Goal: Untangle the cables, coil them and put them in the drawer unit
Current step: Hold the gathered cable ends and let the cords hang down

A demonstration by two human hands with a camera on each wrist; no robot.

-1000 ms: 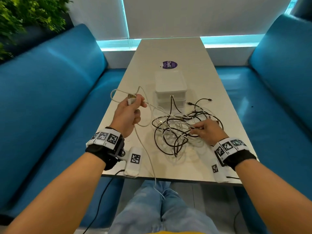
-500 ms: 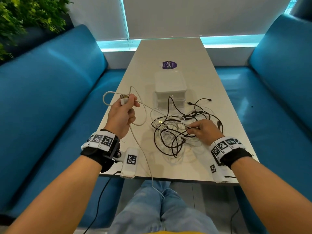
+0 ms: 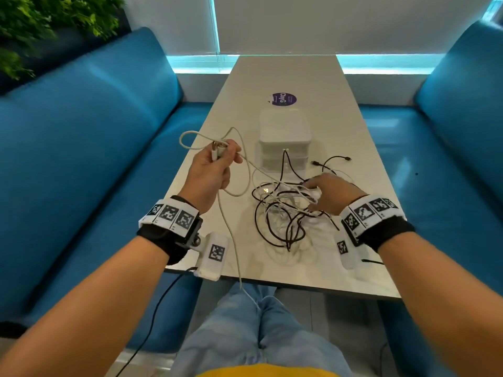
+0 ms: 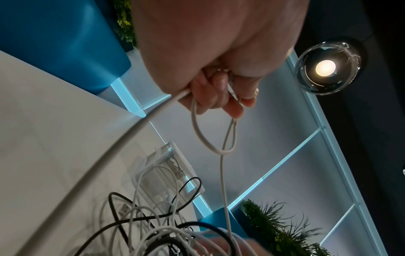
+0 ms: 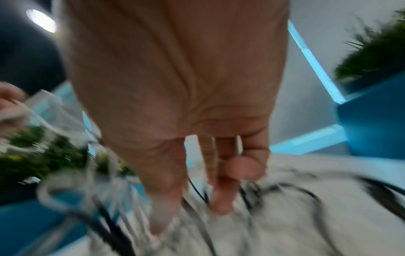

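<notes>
Nearest, a run of the white cable (image 3: 236, 257) hangs off the near edge of the table (image 3: 299, 77) over the person's jeans (image 3: 231, 330) and climbs to the left hand (image 3: 209, 175), which is raised above the tabletop. Its fingers (image 4: 219, 97) are curled round the cable near its plug end, the thumb pressing the plug against them, and in the left wrist view a small loop of the same cable dangles just below the fingertips. From those fingers one strand slants down and to the right into the tangle of cables (image 3: 283, 213), a heap of black and white loops lying on the table between the two hands. The right hand (image 3: 330, 194) rests on the right side of that heap, knuckles up; its fingers (image 5: 221, 195) point down among the strands with the thumb close to them, but the right wrist view is blurred and I cannot tell whether they pinch a cable or only press on the pile. Just beyond the fingertips of both hands stands the white drawer unit (image 3: 284, 134), with a black cable arching up against its front. Past the right fingertips two black plug ends lie loose on the table. Farther still, behind the unit, is a round purple sticker (image 3: 283, 99).
</notes>
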